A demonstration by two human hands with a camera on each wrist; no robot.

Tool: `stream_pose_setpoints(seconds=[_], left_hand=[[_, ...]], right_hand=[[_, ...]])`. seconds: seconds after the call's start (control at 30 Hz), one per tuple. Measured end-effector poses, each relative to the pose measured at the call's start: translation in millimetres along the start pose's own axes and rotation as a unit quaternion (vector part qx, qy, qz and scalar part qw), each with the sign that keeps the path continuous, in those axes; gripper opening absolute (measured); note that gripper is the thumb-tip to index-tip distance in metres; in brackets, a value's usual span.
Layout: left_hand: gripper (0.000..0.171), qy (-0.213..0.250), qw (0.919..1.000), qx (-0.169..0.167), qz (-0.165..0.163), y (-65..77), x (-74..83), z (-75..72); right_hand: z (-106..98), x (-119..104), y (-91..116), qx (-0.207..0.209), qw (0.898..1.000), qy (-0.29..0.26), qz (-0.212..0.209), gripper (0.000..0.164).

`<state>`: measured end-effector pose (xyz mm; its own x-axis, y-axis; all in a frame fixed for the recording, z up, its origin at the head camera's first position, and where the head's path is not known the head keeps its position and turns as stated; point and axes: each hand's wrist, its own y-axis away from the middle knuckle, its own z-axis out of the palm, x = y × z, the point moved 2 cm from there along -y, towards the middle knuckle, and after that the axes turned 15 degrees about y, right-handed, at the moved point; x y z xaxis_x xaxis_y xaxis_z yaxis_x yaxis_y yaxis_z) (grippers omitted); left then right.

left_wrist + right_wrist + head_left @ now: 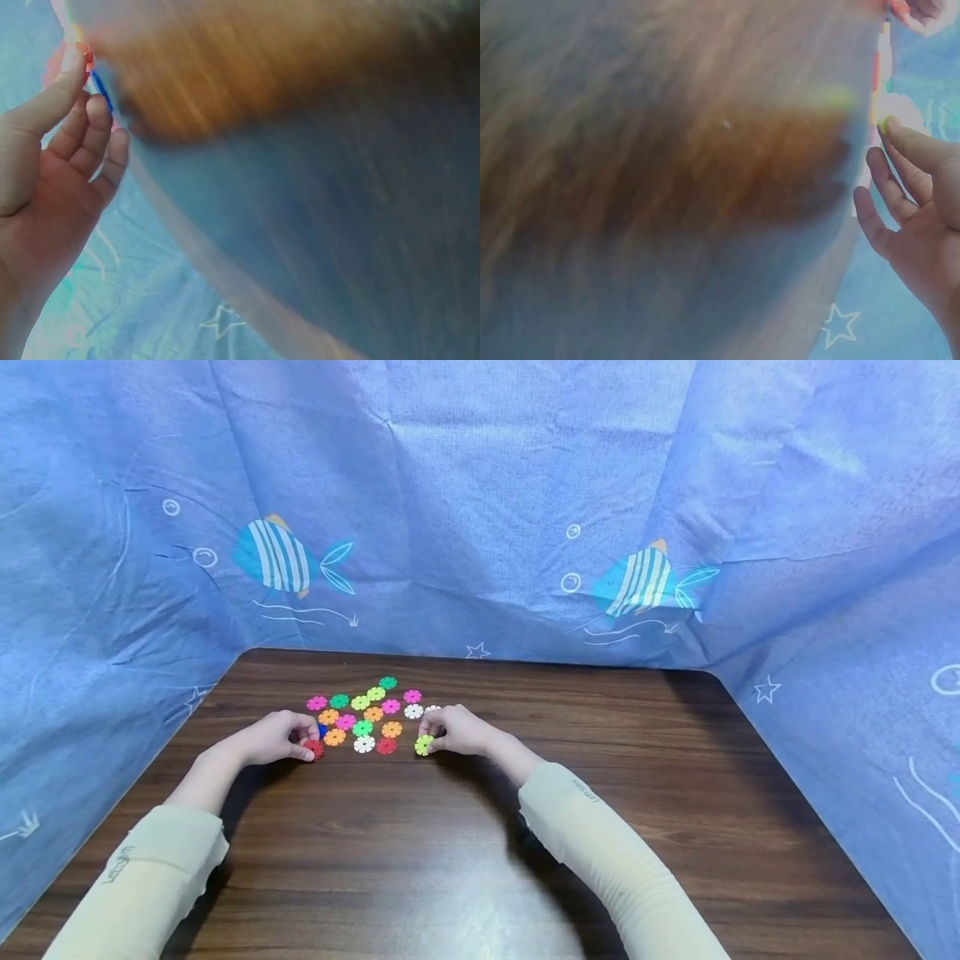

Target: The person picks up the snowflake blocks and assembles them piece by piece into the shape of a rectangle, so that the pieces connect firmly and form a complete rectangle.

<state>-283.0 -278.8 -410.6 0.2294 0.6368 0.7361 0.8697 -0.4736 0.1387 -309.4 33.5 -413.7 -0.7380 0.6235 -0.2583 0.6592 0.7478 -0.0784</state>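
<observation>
At the left end of a group of flower-shaped plastic discs, my left hand pinches a red disc between thumb and fingers. A blue disc shows just beside those fingers, partly hidden; in the left wrist view the blue disc appears edge-on near the fingertips. On the group's right side my right hand pinches a yellow-green disc by its edge. Behind that hand a white disc is partly covered. Between the hands lie a white disc and another red disc.
Several more discs, among them a pink disc, a green disc and an orange disc, lie flat toward the back left of the brown wooden table. A blue fish-print curtain hangs around the table's edges.
</observation>
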Motion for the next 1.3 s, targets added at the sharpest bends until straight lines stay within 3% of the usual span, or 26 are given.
stream_pose_setpoints(seconds=[0.17, 0.4, 0.73, 0.87, 0.97, 1.13, 1.3], left_hand=[[0.014, -0.029, 0.9991, 0.005, 0.029, -0.8, 8.4, 0.2], [0.010, -0.063, 0.9956, 0.040, 0.056, -5.2, 21.6, -2.6], [0.008, -0.089, 0.9873, 0.098, 0.088, -10.2, 67.2, 3.7], [0.009, -0.094, 0.9791, 0.129, 0.127, -10.2, 90.3, 12.0], [0.010, -0.102, 0.9694, 0.151, 0.164, -9.4, 108.3, 20.2], [0.015, -0.116, 0.9486, 0.200, 0.216, -7.8, 135.6, 32.0], [0.014, -0.095, 0.9366, 0.238, 0.239, -8.4, 157.4, 42.7]], right_hand=[[-14.7, 2.7, 11.4, 0.009, 1.000, -0.015, -0.023, 0.009], [-35.4, 12.4, 29.4, 0.011, 0.997, -0.071, 0.007, 0.010], [-66.3, 18.3, 56.9, 0.053, 0.998, -0.041, 0.012, 0.014], [-74.5, 17.3, 69.7, 0.067, 0.991, -0.108, 0.029, 0.017], [-78.6, 16.6, 80.4, 0.076, 0.980, -0.175, 0.048, 0.018], [-86.0, 14.8, 96.1, 0.104, 0.971, -0.199, 0.079, 0.016], [-93.3, 11.7, 112.0, 0.122, 0.962, -0.213, 0.120, 0.016]])
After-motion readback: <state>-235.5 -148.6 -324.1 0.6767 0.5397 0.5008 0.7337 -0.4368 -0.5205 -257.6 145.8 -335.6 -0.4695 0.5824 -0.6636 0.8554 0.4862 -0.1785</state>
